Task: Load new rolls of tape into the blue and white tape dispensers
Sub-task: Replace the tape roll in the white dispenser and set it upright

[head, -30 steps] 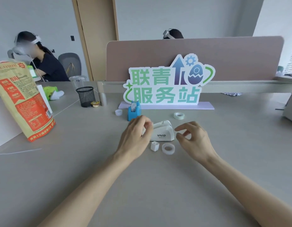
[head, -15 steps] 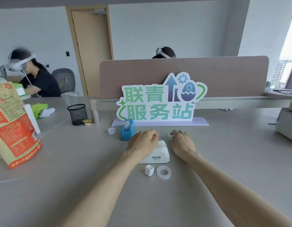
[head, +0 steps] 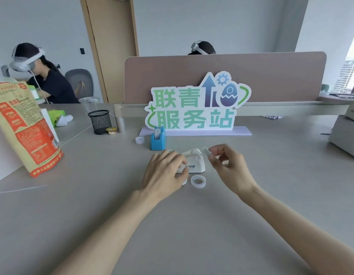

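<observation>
- Your left hand [head: 164, 171] grips the white dispenser [head: 195, 161], with its fingers curled over the dispenser's left end as it sits on the table [head: 192, 225].
- Your right hand [head: 229, 167] is raised just right of the white dispenser and pinches a small clear tape roll [head: 206, 153] in its fingertips.
- A second tape roll [head: 198, 181] lies flat just in front of the white dispenser.
- The blue dispenser [head: 157, 140] stands behind the white dispenser to its left, with a roll seated in it.
- A small white ring [head: 140, 140] lies farther left.
</observation>
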